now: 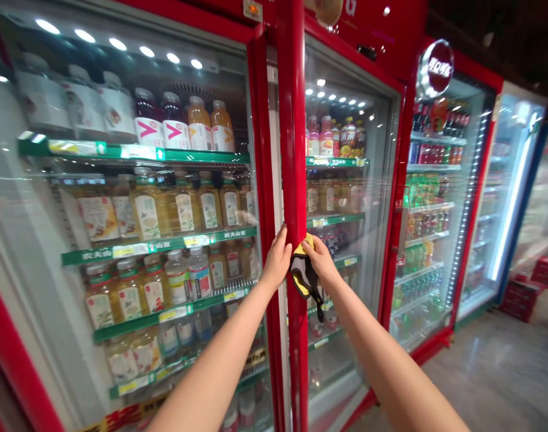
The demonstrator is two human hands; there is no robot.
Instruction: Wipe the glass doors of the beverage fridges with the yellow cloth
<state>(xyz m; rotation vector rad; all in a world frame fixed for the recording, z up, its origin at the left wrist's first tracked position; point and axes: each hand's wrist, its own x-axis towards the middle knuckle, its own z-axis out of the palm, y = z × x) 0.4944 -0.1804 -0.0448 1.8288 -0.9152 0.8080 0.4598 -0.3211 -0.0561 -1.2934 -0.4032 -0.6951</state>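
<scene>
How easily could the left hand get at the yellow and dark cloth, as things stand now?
Quite easily, it seems: the left hand is at the red post, close beside the cloth, with nothing visible blocking it. However, the right hand holds the cloth.

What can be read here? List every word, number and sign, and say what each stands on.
"农夫山泉": green shelf strip
"↑": top shelf strip
"V": labels of the dark purple bottles
"可口可乐", slightly blurred: round lit sign
"u", cut off: red panel above the doors
Too small or blurred: price tags, other bottle labels.
</scene>
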